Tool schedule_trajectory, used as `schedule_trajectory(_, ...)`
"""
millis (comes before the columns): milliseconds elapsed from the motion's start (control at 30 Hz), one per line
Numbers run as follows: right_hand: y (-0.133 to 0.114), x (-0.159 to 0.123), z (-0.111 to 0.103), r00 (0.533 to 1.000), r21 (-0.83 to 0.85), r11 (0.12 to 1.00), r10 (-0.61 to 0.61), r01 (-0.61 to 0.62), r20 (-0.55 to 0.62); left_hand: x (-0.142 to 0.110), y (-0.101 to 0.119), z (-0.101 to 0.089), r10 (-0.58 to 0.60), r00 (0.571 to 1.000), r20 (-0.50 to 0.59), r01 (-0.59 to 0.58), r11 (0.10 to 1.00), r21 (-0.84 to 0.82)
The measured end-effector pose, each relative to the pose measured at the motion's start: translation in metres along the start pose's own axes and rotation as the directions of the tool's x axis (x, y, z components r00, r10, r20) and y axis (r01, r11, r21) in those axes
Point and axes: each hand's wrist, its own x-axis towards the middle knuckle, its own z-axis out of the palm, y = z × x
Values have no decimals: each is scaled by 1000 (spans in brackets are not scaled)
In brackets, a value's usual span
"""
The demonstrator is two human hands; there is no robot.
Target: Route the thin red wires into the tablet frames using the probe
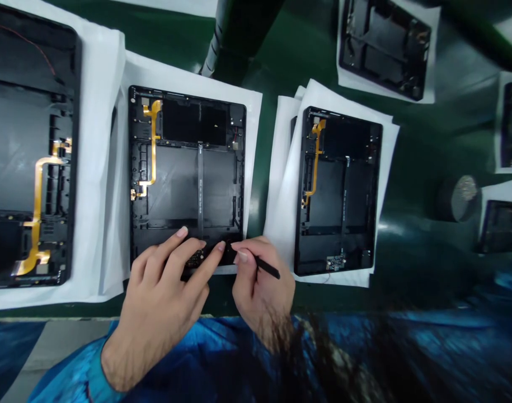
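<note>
In front of me a black tablet housing point(175, 184) lies on white sheets, its inner side up. An orange flex cable point(154, 151) runs down its left part, and a dark flat ribbon cable point(200, 190) crosses its middle. My left hand point(167, 274) rests with spread fingers over the housing's lower edge, partly covering a small circuit board point(195, 258). My right hand point(262, 274) pinches a thin black stick-like tool point(267, 267). The tool's tip is hidden by my fingers near the housing's lower right corner, close to my left index fingertip.
To the right, a similar housing point(339, 190) lies on white sheets point(281, 168); another housing point(33, 168) is at the left. More housings point(385, 45) lie farther right on the green table point(419, 151), near a dark round roll point(457, 198). A dark post point(239, 33) stands behind.
</note>
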Motion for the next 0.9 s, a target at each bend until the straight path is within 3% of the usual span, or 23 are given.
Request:
schedule_trajectory(233,-1,2,0,1000,8,1000,5,-5,-9,1,0,0,-5,1000,-2,5,1000,-24)
schedule_trajectory(667,6,-13,-2,997,191,979,70,-72,14,2,0,-1,4,1000,-12,-4,1000,-13)
schedule_trajectory(900,3,-10,-2,1000,148,989,21,-22,8,4,1,-3,10,1000,6,-10,999,34)
